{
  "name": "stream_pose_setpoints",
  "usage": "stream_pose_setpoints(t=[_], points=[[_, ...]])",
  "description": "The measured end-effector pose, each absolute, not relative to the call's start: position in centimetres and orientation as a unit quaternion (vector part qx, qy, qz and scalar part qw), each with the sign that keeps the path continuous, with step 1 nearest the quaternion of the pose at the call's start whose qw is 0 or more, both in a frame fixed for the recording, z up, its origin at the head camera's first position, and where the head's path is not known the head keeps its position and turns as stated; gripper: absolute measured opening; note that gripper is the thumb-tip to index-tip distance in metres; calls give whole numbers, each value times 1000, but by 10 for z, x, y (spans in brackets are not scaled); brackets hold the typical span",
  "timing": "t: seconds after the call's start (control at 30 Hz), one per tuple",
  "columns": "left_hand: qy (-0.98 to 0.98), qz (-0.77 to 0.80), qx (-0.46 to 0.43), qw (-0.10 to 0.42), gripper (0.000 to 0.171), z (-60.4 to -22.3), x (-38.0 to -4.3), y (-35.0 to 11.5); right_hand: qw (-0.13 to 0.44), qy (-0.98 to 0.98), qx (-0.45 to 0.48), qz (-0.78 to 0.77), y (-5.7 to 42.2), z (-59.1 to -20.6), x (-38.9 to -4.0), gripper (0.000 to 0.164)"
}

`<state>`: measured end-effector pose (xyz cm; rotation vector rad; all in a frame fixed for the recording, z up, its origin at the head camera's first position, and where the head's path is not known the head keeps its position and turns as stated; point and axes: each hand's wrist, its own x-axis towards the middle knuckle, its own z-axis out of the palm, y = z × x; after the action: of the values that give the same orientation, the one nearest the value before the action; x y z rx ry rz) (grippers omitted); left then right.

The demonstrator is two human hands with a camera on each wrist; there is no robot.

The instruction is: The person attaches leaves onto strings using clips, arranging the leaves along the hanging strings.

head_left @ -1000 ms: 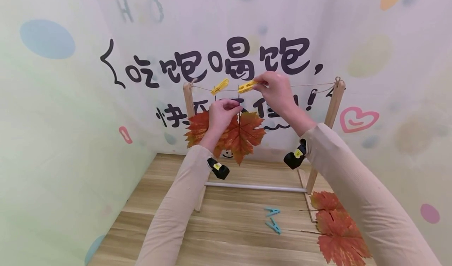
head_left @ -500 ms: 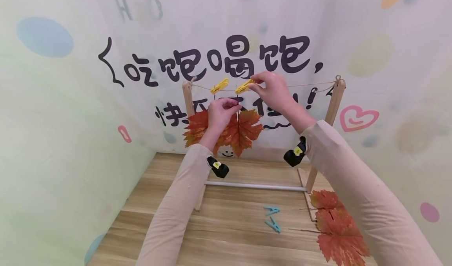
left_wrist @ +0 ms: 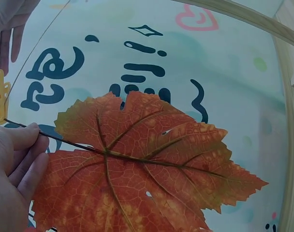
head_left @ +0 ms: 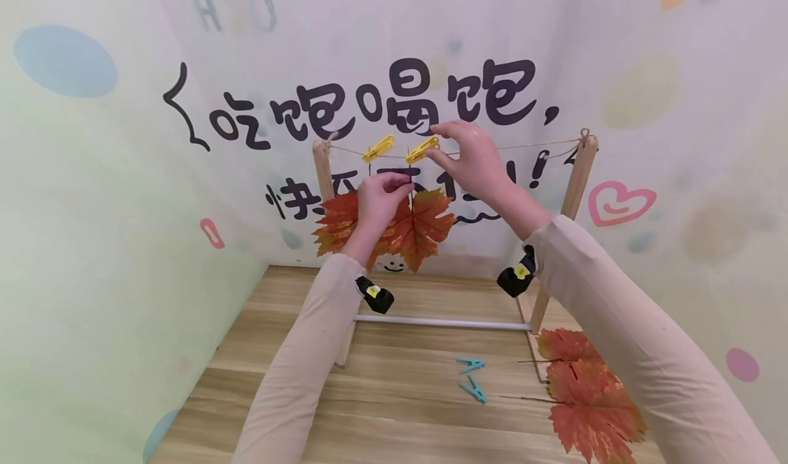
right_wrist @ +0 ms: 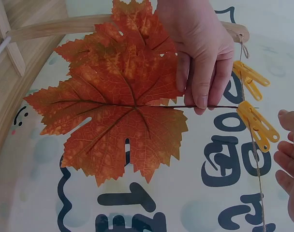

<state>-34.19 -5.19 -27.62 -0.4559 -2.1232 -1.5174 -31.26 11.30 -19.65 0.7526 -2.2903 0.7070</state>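
My left hand [head_left: 380,200] pinches the thin dark stem of a red-orange maple leaf [right_wrist: 123,106] between thumb and fingers. The stem's upper end sits in a yellow clothespin [right_wrist: 256,123] clipped on a twine line [right_wrist: 257,166]. My right hand [head_left: 473,159] is just right of this clothespin, thumb and fingers spread; a gap shows between them in the right wrist view. To the left on the line, a second yellow clothespin [head_left: 378,148] holds another maple leaf [head_left: 335,221], partly hidden behind my left hand and the first leaf.
Wooden posts [head_left: 579,176] carry the twine, with a white rod [head_left: 443,323] between them low down. Two blue clothespins [head_left: 473,389] lie on the wooden table [head_left: 394,409]. More maple leaves [head_left: 591,406] lie at the right, partly under my right sleeve. A printed wall stands behind.
My right fingers have come off the second yellow clothespin, which now grips the stem and line by itself. The leaf has risen slightly. My left hand keeps its pinch on the stem.
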Motion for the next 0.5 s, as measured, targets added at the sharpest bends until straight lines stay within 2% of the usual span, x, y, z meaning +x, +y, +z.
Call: stream_pose_setpoints(t=[0.23,0.5], points=[[-778,-552,-170,246,20,-280,-338,-57,343,-836,333,267,117,-204,-304,34],[-783,-548,-144,257,17,-280,-329,-65,335,-832,355,262,133,-222,-293,34]])
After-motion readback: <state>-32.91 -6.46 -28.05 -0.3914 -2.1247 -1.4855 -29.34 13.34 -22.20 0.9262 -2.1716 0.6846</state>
